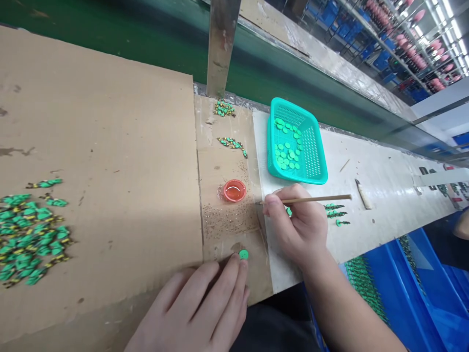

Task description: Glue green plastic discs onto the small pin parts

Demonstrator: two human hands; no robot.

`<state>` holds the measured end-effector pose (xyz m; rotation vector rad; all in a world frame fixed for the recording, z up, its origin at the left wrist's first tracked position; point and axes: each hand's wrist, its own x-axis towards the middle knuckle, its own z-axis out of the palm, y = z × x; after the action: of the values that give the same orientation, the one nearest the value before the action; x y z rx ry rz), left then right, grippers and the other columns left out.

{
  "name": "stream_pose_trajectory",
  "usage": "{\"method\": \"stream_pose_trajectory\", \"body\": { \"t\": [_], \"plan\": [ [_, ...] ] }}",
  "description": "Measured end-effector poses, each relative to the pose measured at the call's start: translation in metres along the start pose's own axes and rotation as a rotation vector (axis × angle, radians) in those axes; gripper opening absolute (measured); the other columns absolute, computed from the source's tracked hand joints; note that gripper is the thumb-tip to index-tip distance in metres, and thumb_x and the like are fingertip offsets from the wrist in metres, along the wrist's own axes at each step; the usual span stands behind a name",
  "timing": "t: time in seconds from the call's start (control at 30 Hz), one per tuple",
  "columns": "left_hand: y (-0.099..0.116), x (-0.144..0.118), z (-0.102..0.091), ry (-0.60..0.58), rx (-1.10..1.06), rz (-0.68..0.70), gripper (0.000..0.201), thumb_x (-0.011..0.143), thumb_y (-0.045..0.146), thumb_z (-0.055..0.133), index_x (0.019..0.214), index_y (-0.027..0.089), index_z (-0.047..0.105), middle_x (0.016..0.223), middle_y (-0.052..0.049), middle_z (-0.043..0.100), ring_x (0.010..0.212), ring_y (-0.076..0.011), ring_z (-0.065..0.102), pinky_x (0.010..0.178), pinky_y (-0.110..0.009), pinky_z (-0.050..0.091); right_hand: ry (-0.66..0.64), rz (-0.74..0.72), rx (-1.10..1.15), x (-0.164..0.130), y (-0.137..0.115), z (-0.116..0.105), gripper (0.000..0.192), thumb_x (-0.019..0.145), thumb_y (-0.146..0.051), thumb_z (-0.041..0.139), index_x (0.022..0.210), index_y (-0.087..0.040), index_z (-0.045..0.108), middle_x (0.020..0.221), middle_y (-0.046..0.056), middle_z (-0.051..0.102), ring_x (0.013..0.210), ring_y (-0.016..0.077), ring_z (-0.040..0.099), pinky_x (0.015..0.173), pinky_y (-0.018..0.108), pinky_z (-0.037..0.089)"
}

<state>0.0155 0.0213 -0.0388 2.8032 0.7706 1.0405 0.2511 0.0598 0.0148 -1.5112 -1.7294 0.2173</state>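
Note:
My right hand point(296, 222) pinches a thin wooden-handled brush point(318, 199) between thumb and fingers, its tip pointing left over the brown board. Close to that tip stands a small red cup point(234, 190) with liquid in it. Lower down, my left hand point(205, 303) rests on the board, with fingertips closed at the edge of a small round green disc point(244, 254); the thumb is hidden. Just past my right hand lie several green discs with dark twisted stems point(335, 213), partly covered by the hand.
A turquoise basket point(322, 161) holds loose green discs. A heap of green, yellow and black pieces point(32, 234) lies on cardboard at left, smaller piles point(224, 107) at the back. A metal post point(222, 49) rises behind. Blue bins point(392, 274) stand lower right; a person's arm point(463, 226) shows there.

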Motion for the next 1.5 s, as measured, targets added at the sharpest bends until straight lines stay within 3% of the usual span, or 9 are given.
{"method": "stream_pose_trajectory", "body": {
  "t": [0.2, 0.37, 0.47, 0.57, 0.7, 0.87, 1.37, 1.5],
  "plan": [
    [0.006, -0.006, 0.001, -0.009, -0.045, -0.05, 0.02, 0.108, 0.017, 0.068, 0.122, 0.009, 0.08, 0.137, -0.015, 0.077, 0.111, -0.0344, 0.07, 0.095, -0.051, 0.046, 0.04, -0.023, 0.141, -0.033, -0.015, -0.007, 0.015, 0.116, -0.018, 0.057, 0.116, -0.023, 0.072, 0.094, 0.003, 0.077, 0.082, 0.0176, 0.076, 0.077, 0.035, 0.063],
    [0.006, -0.011, 0.0, -0.01, -0.059, -0.046, 0.025, 0.112, 0.022, 0.064, 0.129, 0.009, 0.079, 0.14, -0.014, 0.076, 0.116, -0.0349, 0.067, 0.101, -0.051, 0.044, -0.079, -0.171, 0.185, -0.066, -0.031, -0.011, 0.022, 0.119, -0.019, 0.052, 0.135, -0.015, 0.066, 0.092, 0.008, 0.076, 0.081, 0.0193, 0.076, 0.071, 0.036, 0.069],
    [0.006, -0.014, -0.002, -0.013, -0.079, -0.055, 0.03, 0.115, 0.023, 0.057, 0.133, 0.011, 0.078, 0.144, -0.012, 0.074, 0.12, -0.0344, 0.065, 0.112, -0.051, 0.042, -0.1, -0.215, 0.17, -0.071, -0.033, -0.01, 0.02, 0.119, -0.02, 0.052, 0.132, -0.013, 0.066, 0.088, 0.008, 0.076, 0.078, 0.0192, 0.075, 0.069, 0.036, 0.07],
    [0.006, -0.013, -0.003, -0.019, -0.097, -0.052, 0.028, 0.113, 0.023, 0.061, 0.133, 0.01, 0.078, 0.145, -0.013, 0.073, 0.121, -0.0349, 0.065, 0.117, -0.052, 0.041, -0.092, -0.223, 0.159, -0.069, -0.032, -0.007, 0.017, 0.119, -0.021, 0.053, 0.125, -0.013, 0.067, 0.084, 0.008, 0.076, 0.075, 0.019, 0.075, 0.068, 0.035, 0.07],
    [0.005, -0.009, -0.005, -0.018, -0.104, -0.037, 0.025, 0.113, 0.022, 0.062, 0.127, 0.008, 0.077, 0.14, -0.015, 0.074, 0.117, -0.0367, 0.065, 0.107, -0.052, 0.043, -0.13, -0.207, 0.15, -0.068, -0.032, -0.006, 0.017, 0.119, -0.022, 0.054, 0.117, -0.013, 0.068, 0.083, 0.009, 0.076, 0.075, 0.019, 0.075, 0.069, 0.035, 0.07],
    [0.004, -0.006, -0.006, -0.021, -0.114, -0.04, 0.023, 0.113, 0.02, 0.061, 0.123, 0.008, 0.077, 0.137, -0.015, 0.075, 0.114, -0.0372, 0.066, 0.097, -0.052, 0.044, -0.156, -0.186, 0.154, -0.068, -0.033, -0.006, 0.016, 0.119, -0.022, 0.053, 0.12, -0.014, 0.067, 0.086, 0.009, 0.076, 0.076, 0.0187, 0.074, 0.072, 0.034, 0.07],
    [0.004, -0.003, -0.006, -0.024, -0.109, -0.045, 0.023, 0.111, 0.017, 0.061, 0.125, 0.007, 0.077, 0.135, -0.015, 0.076, 0.113, -0.0371, 0.066, 0.095, -0.052, 0.046, -0.173, -0.173, 0.162, -0.067, -0.034, -0.007, 0.017, 0.119, -0.022, 0.054, 0.116, -0.014, 0.068, 0.087, 0.01, 0.076, 0.078, 0.0186, 0.074, 0.073, 0.034, 0.069],
    [0.005, -0.004, -0.006, -0.038, -0.108, -0.053, 0.024, 0.112, 0.019, 0.06, 0.127, 0.01, 0.077, 0.14, -0.014, 0.075, 0.116, -0.0357, 0.067, 0.097, -0.052, 0.046, -0.174, -0.136, 0.199, -0.071, -0.033, -0.007, 0.017, 0.119, -0.021, 0.053, 0.125, -0.014, 0.067, 0.092, 0.01, 0.078, 0.081, 0.0197, 0.076, 0.074, 0.037, 0.071]
  ]
}}
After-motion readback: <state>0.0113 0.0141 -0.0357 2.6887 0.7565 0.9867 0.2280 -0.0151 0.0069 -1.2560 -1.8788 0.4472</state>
